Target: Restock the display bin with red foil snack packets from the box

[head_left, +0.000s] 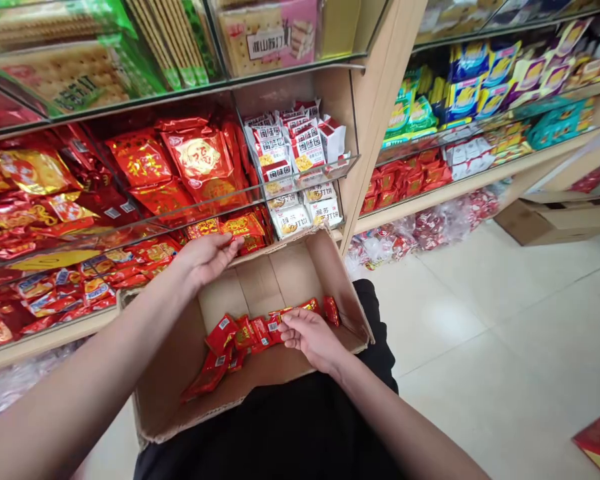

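A cardboard box [260, 283] with an open top rests against my lap, close to the shelf. Several small red snack packets [220, 333] lie in a loose row along its bottom. My right hand [313, 337] is inside the box, its thumb and fingers pinched at a red-and-gold packet [307, 306] in that row. Over the box's far left rim, my left hand [210, 259] reaches to the lower shelf. Its closed fingertips are at the end of a red-and-gold packet [247, 225] among similar ones there.
Clear-fronted shelves hold large red packages [197, 157], white snack packs [305, 143] and wrapped crackers [80, 73]. A wooden upright [375, 127] divides the shelving. Bagged goods [425, 223] lie beneath the right shelf, and another carton [565, 217] stands on the tiled floor [480, 307].
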